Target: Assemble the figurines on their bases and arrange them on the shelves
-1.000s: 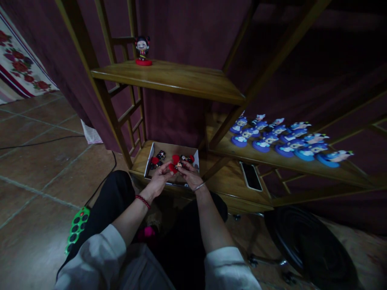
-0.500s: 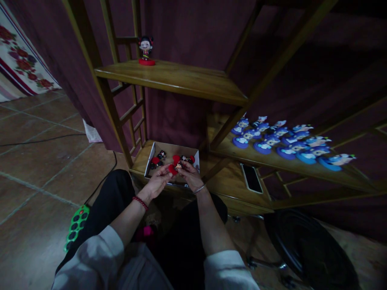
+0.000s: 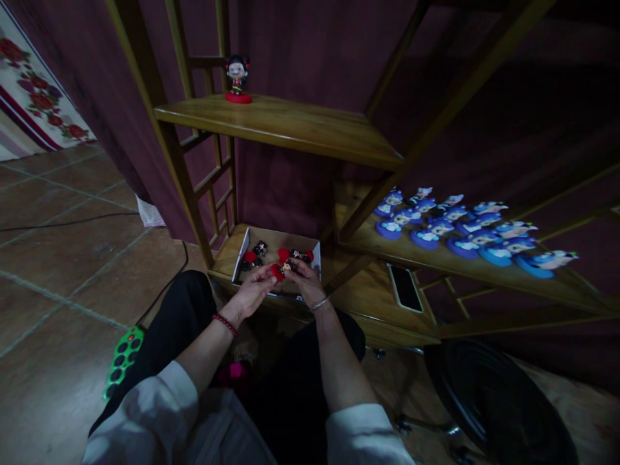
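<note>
Between my two hands is a small figurine [image 3: 285,266] with a red base, held over the front of an open cardboard box [image 3: 317,248]. My left hand [image 3: 254,288] pinches the red base side. The fingers of my right hand [image 3: 305,280] close on the figurine's head end. Inside the box lie several more figurines with red bases, among them a dark one [image 3: 260,248] at the back left and another [image 3: 299,254] behind my right fingers. One like them, a figurine with black hair buns [image 3: 237,76], stands upright on the upper shelf.
The upper wooden shelf [image 3: 290,126] juts out above the box. Several blue figurines [image 3: 431,231] stand in rows on the right shelf. A phone [image 3: 405,287] lies below them. A black round stool [image 3: 498,400] is at the lower right, and a green power strip [image 3: 123,363] is on the floor.
The view has shifted very slightly. Both hands stay on the figurine over the box, with hardly any movement visible.
</note>
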Motion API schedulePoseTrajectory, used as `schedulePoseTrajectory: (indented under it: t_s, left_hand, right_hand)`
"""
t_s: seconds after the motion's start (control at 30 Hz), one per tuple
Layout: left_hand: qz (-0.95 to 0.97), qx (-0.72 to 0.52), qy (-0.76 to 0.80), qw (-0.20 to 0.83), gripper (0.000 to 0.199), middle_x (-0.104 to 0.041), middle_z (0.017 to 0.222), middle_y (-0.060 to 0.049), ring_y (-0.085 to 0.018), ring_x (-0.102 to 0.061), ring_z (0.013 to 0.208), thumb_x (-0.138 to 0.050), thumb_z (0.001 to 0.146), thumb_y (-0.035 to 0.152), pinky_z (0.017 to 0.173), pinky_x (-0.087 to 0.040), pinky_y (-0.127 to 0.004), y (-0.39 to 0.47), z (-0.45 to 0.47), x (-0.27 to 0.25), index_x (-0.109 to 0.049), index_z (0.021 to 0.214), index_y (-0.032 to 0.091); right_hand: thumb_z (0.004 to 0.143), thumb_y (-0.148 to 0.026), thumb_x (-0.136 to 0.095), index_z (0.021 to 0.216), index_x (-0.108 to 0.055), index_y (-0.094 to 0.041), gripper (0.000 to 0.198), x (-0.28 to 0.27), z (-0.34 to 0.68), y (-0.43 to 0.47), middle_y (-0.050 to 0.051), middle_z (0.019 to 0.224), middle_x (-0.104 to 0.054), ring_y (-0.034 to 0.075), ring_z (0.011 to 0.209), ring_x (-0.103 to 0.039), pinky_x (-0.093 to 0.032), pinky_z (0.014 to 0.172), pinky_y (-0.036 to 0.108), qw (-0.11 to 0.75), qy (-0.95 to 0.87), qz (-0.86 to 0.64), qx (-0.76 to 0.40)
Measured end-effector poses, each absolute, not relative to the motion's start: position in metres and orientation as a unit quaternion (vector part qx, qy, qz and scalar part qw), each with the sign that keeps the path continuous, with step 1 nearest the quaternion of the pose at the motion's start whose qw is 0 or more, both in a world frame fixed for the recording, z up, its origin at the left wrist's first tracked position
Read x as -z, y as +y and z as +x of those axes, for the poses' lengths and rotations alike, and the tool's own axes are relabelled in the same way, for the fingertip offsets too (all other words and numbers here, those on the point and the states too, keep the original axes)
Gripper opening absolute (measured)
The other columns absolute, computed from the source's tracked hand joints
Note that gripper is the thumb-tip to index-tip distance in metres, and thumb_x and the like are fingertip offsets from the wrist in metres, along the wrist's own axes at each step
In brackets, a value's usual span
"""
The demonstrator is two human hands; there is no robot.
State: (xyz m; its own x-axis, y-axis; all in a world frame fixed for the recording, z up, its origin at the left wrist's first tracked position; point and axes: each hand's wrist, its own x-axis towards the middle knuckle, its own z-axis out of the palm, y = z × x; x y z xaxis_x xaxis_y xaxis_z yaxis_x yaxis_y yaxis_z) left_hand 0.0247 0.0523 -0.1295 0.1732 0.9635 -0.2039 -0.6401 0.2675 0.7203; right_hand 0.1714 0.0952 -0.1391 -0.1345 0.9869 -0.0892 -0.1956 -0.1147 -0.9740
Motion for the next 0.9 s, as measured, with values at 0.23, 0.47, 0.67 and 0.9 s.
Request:
schedulePoseTrajectory:
  t_s: [0.23,0.47,0.67,0.9]
  left_hand:
    - [0.243,-0.551,0.330,0.727,0.031,-0.066,0.096,-0.006,-0.015,-0.060,0.088,-0.070,0.064,0.010,0.092,-0.040,-0.033,0.0532,0.0237,0.1296,-0.066,0.094,0.015]
    - [0.238,-0.548,0.346,0.723,0.030,-0.067,0.094,-0.005,-0.014,-0.061,0.086,-0.072,0.064,0.011,0.093,-0.040,-0.033,0.0523,0.0237,0.1323,-0.067,0.092,0.015]
    - [0.254,-0.550,0.342,0.719,0.031,-0.068,0.092,-0.005,-0.014,-0.062,0.084,-0.074,0.062,0.016,0.090,-0.043,-0.033,0.0541,0.0246,0.1356,-0.067,0.092,0.014]
    - [0.251,-0.548,0.355,0.715,0.027,-0.069,0.088,-0.006,-0.014,-0.062,0.084,-0.075,0.061,0.016,0.090,-0.042,-0.032,0.0536,0.0235,0.1347,-0.068,0.087,0.012]
  right_hand:
    - [0.055,-0.029,-0.076,0.090,-0.063,-0.023,0.039,0.1366,0.1701,0.0948,-0.002,0.085,-0.067,0.014,0.083,-0.059,-0.046,0.081,0.028,0.489,-0.480,-0.427,-0.590]
    - [0.056,-0.031,-0.075,0.091,-0.063,-0.023,0.038,0.1344,0.1699,0.0922,-0.002,0.085,-0.066,0.015,0.083,-0.059,-0.045,0.082,0.028,0.481,-0.505,-0.433,-0.571]
    - [0.058,-0.029,-0.074,0.093,-0.063,-0.024,0.037,0.1351,0.1703,0.0919,-0.002,0.087,-0.065,0.014,0.084,-0.058,-0.044,0.082,0.027,0.486,-0.513,-0.420,-0.569]
    - [0.057,-0.027,-0.075,0.090,-0.063,-0.024,0.036,0.1333,0.1681,0.0913,-0.003,0.083,-0.065,0.013,0.080,-0.058,-0.044,0.079,0.026,0.484,-0.509,-0.417,-0.577]
